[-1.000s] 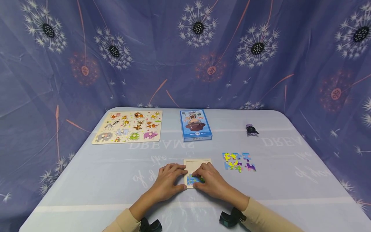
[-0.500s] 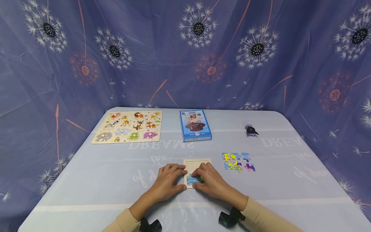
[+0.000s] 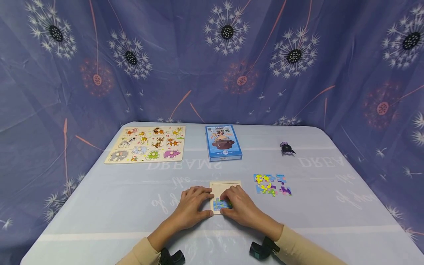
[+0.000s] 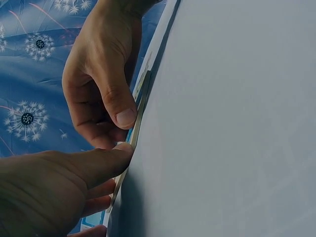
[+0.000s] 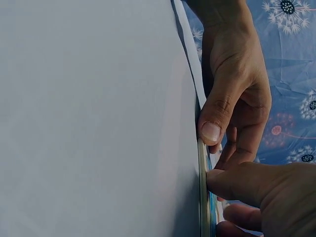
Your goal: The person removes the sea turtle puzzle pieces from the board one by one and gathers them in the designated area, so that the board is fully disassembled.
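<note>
Pale wood: one small puzzle tray (image 3: 217, 188), rectangular, with a raised rim, lying flat on the desk (image 3: 99, 209) between the two hands. Upper part of its recess bare; lower part bears fitted pieces (image 3: 217, 206), mostly blue with some green, partly covered by fingers. Seen edge-on in the wrist views, the tray is a thin slab.

Left hand (image 3: 192, 207): fingers extended and spread, tips resting against the tray's left rim, thumb at its near left corner.

Right hand (image 3: 243, 207): fingers bent over the fitted pieces, thumb low at the near side; whether a piece is pinched cannot be told.

Loose pieces (image 3: 260, 179): one group, right of the tray and beyond it; blue, yellow, green, purple; interlocking outlines.

Further items, towards the far edge: cream animal board (image 3: 149, 147), at left; blue box (image 3: 225, 143) with a brown hat picture, centre; small black object (image 3: 287, 148), at right, detail unclear.
</note>
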Tool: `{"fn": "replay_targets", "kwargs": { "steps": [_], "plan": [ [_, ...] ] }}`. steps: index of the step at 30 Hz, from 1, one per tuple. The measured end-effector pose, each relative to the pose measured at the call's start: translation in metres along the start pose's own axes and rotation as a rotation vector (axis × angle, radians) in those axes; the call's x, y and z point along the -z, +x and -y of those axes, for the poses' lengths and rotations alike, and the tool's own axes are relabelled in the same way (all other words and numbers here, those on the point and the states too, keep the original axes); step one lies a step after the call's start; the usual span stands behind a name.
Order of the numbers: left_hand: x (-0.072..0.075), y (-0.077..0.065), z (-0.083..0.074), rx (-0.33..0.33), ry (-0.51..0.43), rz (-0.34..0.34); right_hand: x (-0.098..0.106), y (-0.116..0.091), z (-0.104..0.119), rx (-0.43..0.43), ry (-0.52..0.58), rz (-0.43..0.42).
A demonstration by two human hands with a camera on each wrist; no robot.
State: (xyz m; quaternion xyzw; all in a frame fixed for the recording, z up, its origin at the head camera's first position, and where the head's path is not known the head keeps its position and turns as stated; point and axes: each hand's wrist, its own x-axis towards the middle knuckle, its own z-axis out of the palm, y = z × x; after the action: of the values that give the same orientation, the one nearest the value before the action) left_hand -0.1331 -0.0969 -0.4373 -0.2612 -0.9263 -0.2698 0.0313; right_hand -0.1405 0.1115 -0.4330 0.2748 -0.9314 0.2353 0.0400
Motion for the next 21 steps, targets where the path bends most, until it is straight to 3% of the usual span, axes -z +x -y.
{"fn": "replay_targets", "kwargs": {
  "steps": [7, 21],
  "plan": [
    [-0.0004, -0.0005, 0.0007, 0.006, -0.002, 0.01, 0.0013, 0.0002, 0.0014, -0.033, 0.018, 0.044],
    [0.0008, -0.0002, -0.0003, 0.006, -0.001, 0.004, 0.0032, 0.0027, 0.0037, -0.022, 0.015, 0.043]
  ]
}}
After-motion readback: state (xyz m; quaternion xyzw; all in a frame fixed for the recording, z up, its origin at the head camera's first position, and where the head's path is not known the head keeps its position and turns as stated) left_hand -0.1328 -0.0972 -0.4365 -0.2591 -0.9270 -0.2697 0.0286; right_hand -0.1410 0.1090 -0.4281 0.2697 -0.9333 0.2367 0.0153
